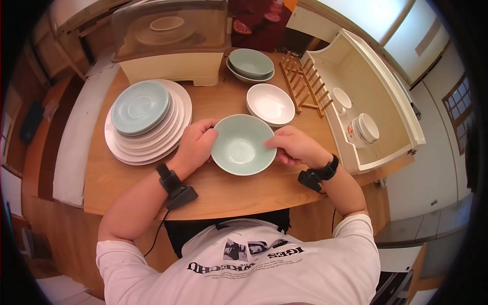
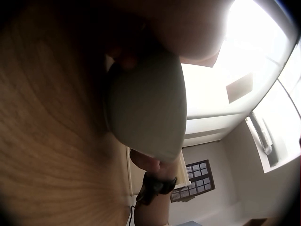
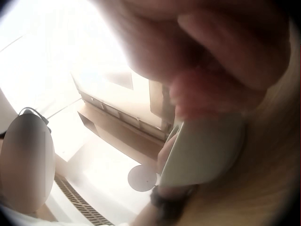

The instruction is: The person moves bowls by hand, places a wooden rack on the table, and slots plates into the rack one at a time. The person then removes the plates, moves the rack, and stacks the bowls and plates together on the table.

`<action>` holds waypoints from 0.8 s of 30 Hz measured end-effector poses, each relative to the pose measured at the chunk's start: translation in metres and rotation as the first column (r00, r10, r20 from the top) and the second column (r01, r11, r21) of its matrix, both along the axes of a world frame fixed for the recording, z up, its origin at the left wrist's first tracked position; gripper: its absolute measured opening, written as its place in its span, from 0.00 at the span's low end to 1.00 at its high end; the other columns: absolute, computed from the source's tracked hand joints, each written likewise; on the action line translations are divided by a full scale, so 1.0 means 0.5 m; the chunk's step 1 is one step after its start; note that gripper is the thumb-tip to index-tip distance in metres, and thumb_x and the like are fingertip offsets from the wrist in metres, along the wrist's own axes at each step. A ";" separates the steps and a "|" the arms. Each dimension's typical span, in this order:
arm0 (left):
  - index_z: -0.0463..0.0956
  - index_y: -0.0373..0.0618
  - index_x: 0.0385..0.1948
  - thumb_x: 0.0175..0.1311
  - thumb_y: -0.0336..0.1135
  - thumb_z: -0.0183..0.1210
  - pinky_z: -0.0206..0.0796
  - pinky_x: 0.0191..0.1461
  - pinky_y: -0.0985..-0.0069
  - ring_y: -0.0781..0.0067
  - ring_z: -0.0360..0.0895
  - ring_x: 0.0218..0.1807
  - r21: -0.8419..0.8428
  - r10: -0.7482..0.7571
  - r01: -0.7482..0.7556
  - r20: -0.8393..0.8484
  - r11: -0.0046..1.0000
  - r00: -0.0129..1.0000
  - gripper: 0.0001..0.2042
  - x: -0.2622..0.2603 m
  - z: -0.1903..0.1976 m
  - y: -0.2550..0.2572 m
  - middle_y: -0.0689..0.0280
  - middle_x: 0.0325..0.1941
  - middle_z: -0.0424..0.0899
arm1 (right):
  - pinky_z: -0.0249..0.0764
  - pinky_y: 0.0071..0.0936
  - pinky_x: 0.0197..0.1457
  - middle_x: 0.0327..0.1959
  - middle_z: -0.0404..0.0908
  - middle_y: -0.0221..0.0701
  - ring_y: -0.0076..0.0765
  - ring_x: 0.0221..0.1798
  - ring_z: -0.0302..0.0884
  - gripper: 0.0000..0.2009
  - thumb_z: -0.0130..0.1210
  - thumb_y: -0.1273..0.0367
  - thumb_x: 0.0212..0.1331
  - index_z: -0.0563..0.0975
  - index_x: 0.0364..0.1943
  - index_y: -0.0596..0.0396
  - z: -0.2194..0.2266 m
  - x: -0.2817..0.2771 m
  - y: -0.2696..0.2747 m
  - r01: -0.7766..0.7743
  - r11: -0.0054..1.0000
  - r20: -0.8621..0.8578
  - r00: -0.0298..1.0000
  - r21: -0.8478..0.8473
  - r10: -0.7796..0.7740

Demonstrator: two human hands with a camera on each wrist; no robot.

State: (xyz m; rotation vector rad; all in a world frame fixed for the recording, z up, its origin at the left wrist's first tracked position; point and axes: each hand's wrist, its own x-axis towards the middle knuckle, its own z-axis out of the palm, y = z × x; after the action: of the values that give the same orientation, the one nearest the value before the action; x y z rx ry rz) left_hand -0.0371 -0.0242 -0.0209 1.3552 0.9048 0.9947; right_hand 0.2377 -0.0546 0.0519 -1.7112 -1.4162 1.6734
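Observation:
Between both hands is a pale green bowl (image 1: pixel 243 147), its hollow facing up, low over the wooden table. My left hand (image 1: pixel 199 142) grips its left rim, thumb at the edge. On the opposite side my right hand (image 1: pixel 295 145) pinches the rim, thumb inside and fingers beneath. The wrist views show the outer wall of the bowl (image 2: pixel 148 106) close to the wood. Just behind it sits a white bowl (image 1: pixel 270 104), and farther back a stack of green bowls (image 1: pixel 250 63).
To the left stands a pile of plates, a green plate (image 1: pixel 141 108) on top. A wooden dish rack (image 1: pixel 305 84) is at the back right, beside a cream bin (image 1: pixel 389 114) holding cups and small bowls (image 1: pixel 367 128). A lidded box (image 1: pixel 168 66) stands at the back left.

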 end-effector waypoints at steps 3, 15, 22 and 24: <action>0.78 0.31 0.54 0.78 0.39 0.43 0.68 0.21 0.79 0.77 0.75 0.19 0.004 -0.041 0.041 0.075 0.999 0.996 0.20 -0.010 -0.006 0.006 0.58 0.35 0.86 | 0.51 0.21 0.10 0.10 0.70 0.25 0.20 0.07 0.59 0.15 0.59 0.64 0.67 0.77 0.22 0.53 0.026 0.030 0.008 0.071 0.995 -0.107 0.992 0.067 -0.064; 0.76 0.25 0.52 0.82 0.43 0.42 0.65 0.20 0.79 0.76 0.72 0.15 0.078 -0.016 0.012 0.051 0.997 0.999 0.24 -0.009 -0.009 0.001 0.49 0.40 0.87 | 0.53 0.19 0.15 0.19 0.69 0.21 0.17 0.16 0.62 0.11 0.55 0.66 0.70 0.72 0.29 0.53 0.057 0.035 0.248 0.508 0.841 -0.365 0.831 0.188 -0.420; 0.78 0.24 0.48 0.81 0.43 0.45 0.65 0.19 0.78 0.77 0.72 0.14 0.092 0.005 -0.009 0.042 0.996 0.999 0.23 -0.006 -0.005 -0.002 0.50 0.36 0.87 | 0.56 0.18 0.18 0.21 0.72 0.21 0.18 0.19 0.66 0.10 0.53 0.68 0.72 0.72 0.31 0.53 -0.005 0.030 0.399 0.534 0.840 -0.401 0.793 0.096 -0.458; 0.79 0.24 0.47 0.81 0.43 0.45 0.65 0.19 0.78 0.76 0.73 0.14 0.094 0.006 -0.010 0.040 0.995 0.999 0.23 -0.007 -0.005 -0.003 0.51 0.35 0.87 | 0.57 0.18 0.18 0.21 0.72 0.22 0.18 0.20 0.67 0.10 0.53 0.67 0.73 0.72 0.32 0.54 -0.013 0.025 0.407 0.537 0.837 -0.387 0.798 0.108 -0.462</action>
State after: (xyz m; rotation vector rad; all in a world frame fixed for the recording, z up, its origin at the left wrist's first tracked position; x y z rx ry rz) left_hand -0.0404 -0.0256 -0.0234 1.4068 0.8428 1.0791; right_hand 0.2500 0.1490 0.0454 -1.4168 -0.8382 1.3748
